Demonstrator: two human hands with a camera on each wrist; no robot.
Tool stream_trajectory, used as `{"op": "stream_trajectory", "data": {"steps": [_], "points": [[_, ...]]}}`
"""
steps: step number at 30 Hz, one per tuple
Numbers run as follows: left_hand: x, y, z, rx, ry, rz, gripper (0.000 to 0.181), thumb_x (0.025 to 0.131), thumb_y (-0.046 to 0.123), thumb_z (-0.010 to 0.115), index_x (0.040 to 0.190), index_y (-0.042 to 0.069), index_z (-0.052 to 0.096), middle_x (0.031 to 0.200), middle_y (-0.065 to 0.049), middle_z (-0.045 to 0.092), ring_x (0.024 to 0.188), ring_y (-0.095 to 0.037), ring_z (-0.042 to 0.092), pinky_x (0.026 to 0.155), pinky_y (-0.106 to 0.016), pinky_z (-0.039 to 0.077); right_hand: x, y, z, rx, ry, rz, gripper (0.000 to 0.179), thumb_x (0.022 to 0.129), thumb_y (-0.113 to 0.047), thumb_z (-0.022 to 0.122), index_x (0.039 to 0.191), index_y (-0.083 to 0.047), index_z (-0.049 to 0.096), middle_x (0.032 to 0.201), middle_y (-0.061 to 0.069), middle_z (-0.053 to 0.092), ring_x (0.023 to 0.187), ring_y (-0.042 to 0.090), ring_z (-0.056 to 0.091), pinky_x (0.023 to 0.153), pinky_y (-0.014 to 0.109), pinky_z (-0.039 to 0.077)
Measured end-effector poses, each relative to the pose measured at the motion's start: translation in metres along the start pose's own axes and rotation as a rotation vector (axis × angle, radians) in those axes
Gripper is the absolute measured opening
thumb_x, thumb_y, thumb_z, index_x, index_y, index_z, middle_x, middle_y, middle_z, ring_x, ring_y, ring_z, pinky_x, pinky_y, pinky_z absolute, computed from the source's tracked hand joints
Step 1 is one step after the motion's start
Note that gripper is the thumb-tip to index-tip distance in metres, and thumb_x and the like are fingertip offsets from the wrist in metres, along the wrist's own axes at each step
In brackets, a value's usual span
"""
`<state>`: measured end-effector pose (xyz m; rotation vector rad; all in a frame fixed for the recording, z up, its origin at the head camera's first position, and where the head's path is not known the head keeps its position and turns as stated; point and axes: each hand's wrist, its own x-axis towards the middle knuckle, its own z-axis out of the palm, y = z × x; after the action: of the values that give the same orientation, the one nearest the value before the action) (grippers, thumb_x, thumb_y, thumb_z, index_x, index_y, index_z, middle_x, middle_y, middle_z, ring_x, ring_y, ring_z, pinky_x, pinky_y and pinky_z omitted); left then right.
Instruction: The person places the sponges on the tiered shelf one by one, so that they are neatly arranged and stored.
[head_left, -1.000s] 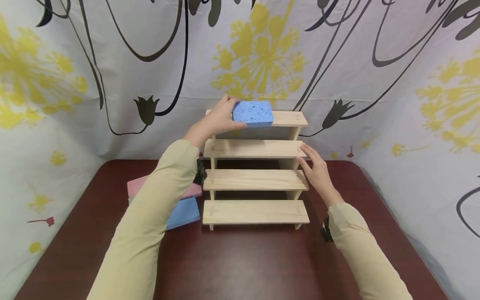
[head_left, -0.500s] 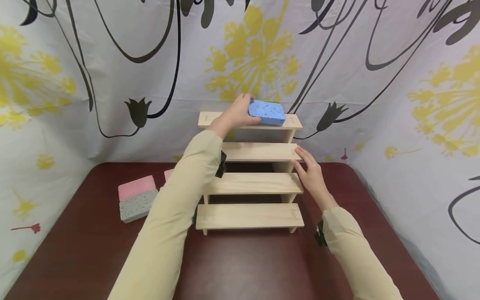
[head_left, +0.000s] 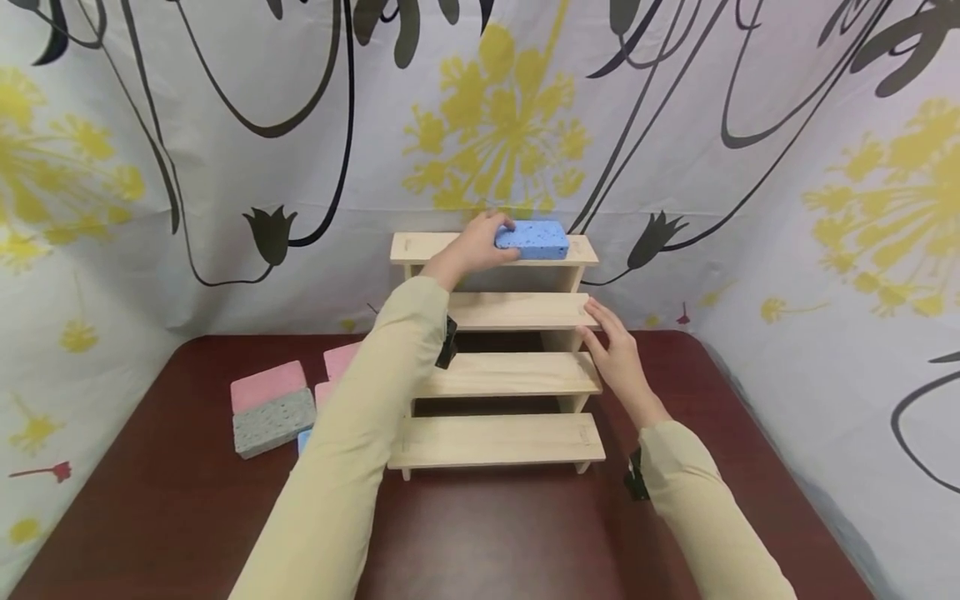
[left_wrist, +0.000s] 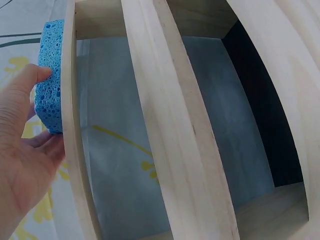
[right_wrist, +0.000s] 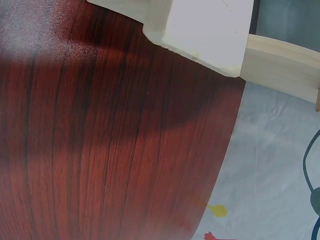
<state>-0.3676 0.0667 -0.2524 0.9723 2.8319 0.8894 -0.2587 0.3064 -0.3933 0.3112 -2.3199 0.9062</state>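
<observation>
My left hand (head_left: 480, 243) holds a blue sponge (head_left: 536, 240) on the top board of a wooden tiered rack (head_left: 517, 310), right of the board's middle. In the left wrist view the thumb lies on the near face of the sponge (left_wrist: 50, 85), whose lower face is right at the board (left_wrist: 70, 100). My right hand (head_left: 618, 358) holds the right end of the second board from the top, fingers over the end and thumb at the front edge. The right wrist view shows the rack's corner (right_wrist: 200, 35) but not the hand.
On the dark red table (head_left: 487, 533), left of the rack, lie a pink sponge (head_left: 268, 387), a grey sponge (head_left: 273, 422) and more pink and blue ones, partly hidden by the left sleeve (head_left: 352, 450). A patterned cloth (head_left: 345, 275) hangs behind the rack.
My left hand has moved right along the top board with the blue sponge and lowered it onto the board. The right hand keeps its place on the rack. The head view has shifted slightly.
</observation>
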Motion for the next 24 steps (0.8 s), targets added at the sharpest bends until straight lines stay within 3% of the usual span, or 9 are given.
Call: {"op": "stream_trajectory", "data": {"steps": [6,15,24], "points": [[-0.013,-0.005,-0.004,0.142,0.018,-0.001,0.060,0.086,0.036,0.057,0.137,0.011,0.037,0.152,-0.013,0.016,0.139,-0.030,0.019,0.112,-0.043,0.020,0.001,0.000,0.000,0.003,0.002,-0.001,0.043,0.086,-0.010,0.062,0.127,-0.002,0.053,0.135,0.014,0.049,0.125,0.031,0.044,0.103,0.044,0.033],[-0.054,-0.026,-0.017,0.134,0.033,-0.004,0.056,0.089,0.034,0.055,0.136,0.010,0.037,0.151,-0.012,0.020,0.138,-0.029,0.022,0.112,-0.042,0.022,-0.001,0.001,0.001,-0.007,-0.007,0.019,0.044,0.086,-0.014,0.061,0.127,-0.002,0.052,0.135,0.014,0.048,0.126,0.033,0.043,0.103,0.046,0.032],[-0.102,-0.055,-0.028,0.199,0.136,-0.018,0.049,0.089,0.028,0.057,0.132,0.008,0.043,0.148,-0.013,0.027,0.136,-0.030,0.025,0.111,-0.044,0.023,0.000,0.002,0.002,-0.008,-0.009,0.025,0.044,0.087,-0.016,0.061,0.128,-0.004,0.051,0.136,0.013,0.048,0.126,0.031,0.043,0.104,0.044,0.032]]}}
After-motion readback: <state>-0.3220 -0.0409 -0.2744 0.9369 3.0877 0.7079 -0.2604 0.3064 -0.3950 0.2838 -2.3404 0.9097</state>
